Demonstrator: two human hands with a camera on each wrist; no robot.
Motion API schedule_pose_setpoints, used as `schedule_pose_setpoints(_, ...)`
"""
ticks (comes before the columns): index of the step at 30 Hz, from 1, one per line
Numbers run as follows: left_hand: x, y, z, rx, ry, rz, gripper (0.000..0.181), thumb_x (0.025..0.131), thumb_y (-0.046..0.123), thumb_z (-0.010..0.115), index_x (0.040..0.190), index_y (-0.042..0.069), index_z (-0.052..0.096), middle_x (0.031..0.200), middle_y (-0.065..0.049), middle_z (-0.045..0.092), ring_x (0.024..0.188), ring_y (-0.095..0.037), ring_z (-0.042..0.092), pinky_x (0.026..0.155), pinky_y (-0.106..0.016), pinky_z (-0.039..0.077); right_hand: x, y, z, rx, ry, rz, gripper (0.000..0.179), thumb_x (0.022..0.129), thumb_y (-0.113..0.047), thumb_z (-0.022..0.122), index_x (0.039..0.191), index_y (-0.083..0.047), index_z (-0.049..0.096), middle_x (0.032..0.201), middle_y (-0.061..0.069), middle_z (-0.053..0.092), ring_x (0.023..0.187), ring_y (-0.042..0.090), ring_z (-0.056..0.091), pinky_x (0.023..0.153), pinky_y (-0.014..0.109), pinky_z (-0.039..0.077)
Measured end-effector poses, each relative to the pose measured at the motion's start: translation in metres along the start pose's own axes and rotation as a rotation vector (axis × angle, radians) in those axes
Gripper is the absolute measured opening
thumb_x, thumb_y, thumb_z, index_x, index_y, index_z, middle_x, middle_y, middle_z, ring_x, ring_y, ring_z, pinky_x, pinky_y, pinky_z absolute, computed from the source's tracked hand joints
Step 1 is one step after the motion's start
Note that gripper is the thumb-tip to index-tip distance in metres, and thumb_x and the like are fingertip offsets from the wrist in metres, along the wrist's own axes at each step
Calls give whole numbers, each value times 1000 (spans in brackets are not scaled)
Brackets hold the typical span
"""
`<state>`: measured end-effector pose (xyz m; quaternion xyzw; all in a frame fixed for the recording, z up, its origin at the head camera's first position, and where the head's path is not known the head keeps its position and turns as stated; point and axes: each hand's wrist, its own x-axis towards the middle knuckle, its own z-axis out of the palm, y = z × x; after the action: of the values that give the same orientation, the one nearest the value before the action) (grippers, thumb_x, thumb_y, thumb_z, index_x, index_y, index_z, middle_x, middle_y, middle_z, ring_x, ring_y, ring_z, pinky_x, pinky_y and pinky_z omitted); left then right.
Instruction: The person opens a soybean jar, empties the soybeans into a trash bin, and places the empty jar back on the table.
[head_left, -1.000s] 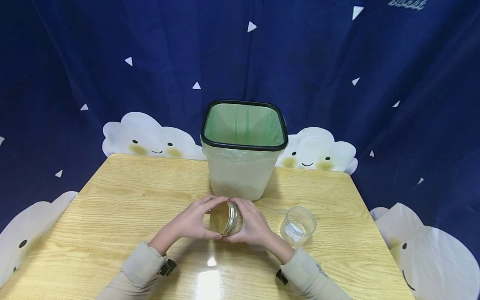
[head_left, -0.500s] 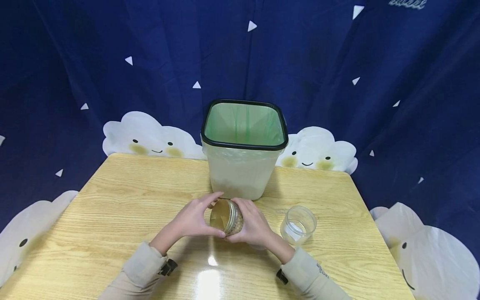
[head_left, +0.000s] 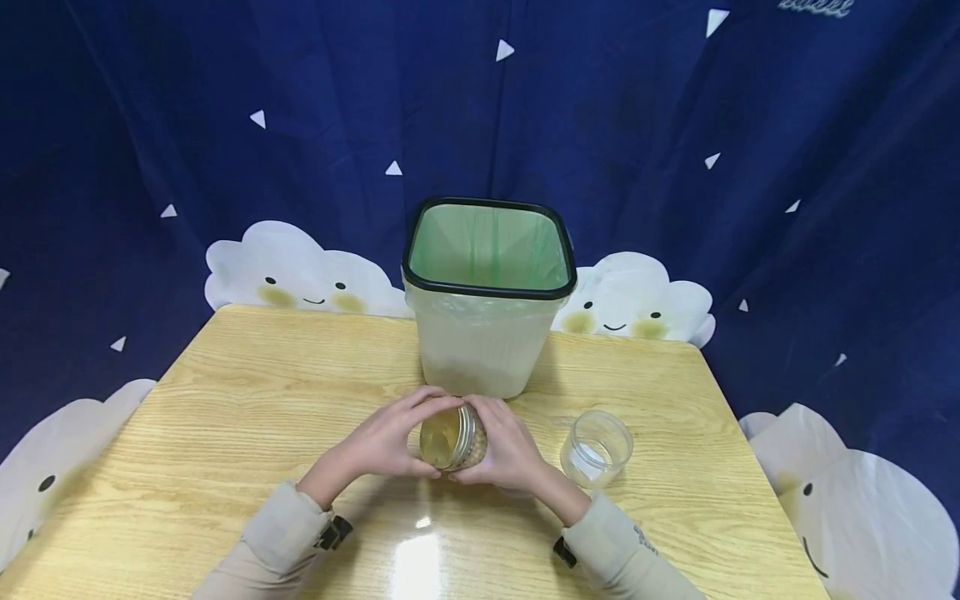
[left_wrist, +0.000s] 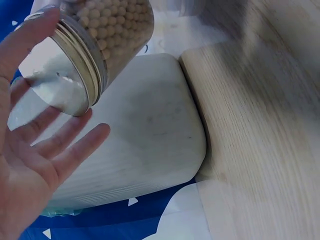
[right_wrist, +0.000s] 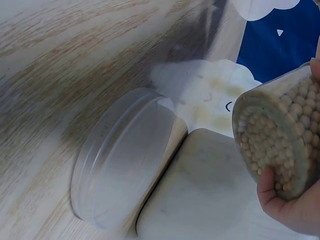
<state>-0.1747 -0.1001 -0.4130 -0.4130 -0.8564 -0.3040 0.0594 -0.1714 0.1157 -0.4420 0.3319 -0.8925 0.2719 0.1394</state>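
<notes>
While my left fingers (left_wrist: 80,151) curve, widely parted, round the lid (head_left: 438,440), my right fingers (head_left: 492,414) grip the jar (right_wrist: 296,122), tilted between both.

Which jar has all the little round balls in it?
The gold-lidded jar in the right hand: its balls show through the side. The other jar, on the table, shows none.

Head view: from above, facing forward and down over tabletop (head_left: 285,375). Wrist views: close, tilted; jar (left_wrist: 107,40) shared, left wrist's upper left, right wrist's right edge.
</notes>
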Motion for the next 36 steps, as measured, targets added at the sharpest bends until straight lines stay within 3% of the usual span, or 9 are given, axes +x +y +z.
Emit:
schedule_pose_setpoints(5,0,2,3,4,76,-76,87,57,47,81,131,17,46,118,-7,55,99,-22,57,81,-39,48,1,-2,0,-1,9,7,94,47,-43,85,124,-6,46,120,7,54,107,20,49,86,39,46)
schedule_pose_setpoints(11,2,3,7,4,155,-119,80,60,55,76,123,12,51,110,-6,61,84,-15,60,70,-30,50,2,-4,0,-3,-2,44,94,46,-41,85,124,-7,46,120,6,54,108,20,49,86,39,46)
schedule_pose_setpoints(13,2,4,7,13,147,-139,84,60,59,75,125,12,49,110,-6,61,83,-16,60,69,-31,50,2,-4,-1,-1,-5,49,94,46,-40,85,125,-8,46,120,7,54,108,21,48,86,40,46)
schedule_pose_setpoints(16,2,4,4,30,107,-130,97,55,58,77,134,17,41,122,-5,53,97,-21,57,77,-38,49,1,-4,-1,-6,-8,44,95,46,-41,85,126,-7,45,122,8,53,110,22,48,88,41,45)
schedule_pose_setpoints(21,1,0,1,58,27,26,102,53,33,86,140,22,34,139,-7,35,120,-28,42,90,-45,42,1,-2,-2,-10,-12,28,95,48,-43,85,126,-6,45,122,8,52,110,22,48,88,40,45)
schedule_pose_setpoints(24,1,-3,1,91,19,114,92,56,19,84,137,23,40,139,-10,37,121,-29,41,92,-43,42,1,-1,-3,-2,-9,27,95,48,-43,85,126,-6,45,122,8,53,110,22,48,88,39,45)
schedule_pose_setpoints(27,2,-4,2,111,32,148,85,59,17,83,134,22,44,135,-10,41,119,-27,44,93,-41,42,1,-1,-3,4,-6,29,95,47,-44,85,125,-6,45,121,8,53,110,21,48,87,39,45)
schedule_pose_setpoints(31,2,-3,1,117,31,127,85,58,23,84,134,21,45,133,-9,44,116,-28,46,90,-42,43,0,0,-2,4,-3,28,95,48,-44,85,125,-7,46,120,7,53,109,21,48,86,39,46)
schedule_pose_setpoints(36,1,0,0,103,2,17,91,54,35,86,134,21,44,124,-5,49,105,-24,54,82,-39,48,-1,0,0,7,-7,30,94,48,-43,85,125,-8,46,120,5,54,107,20,49,85,39,46)
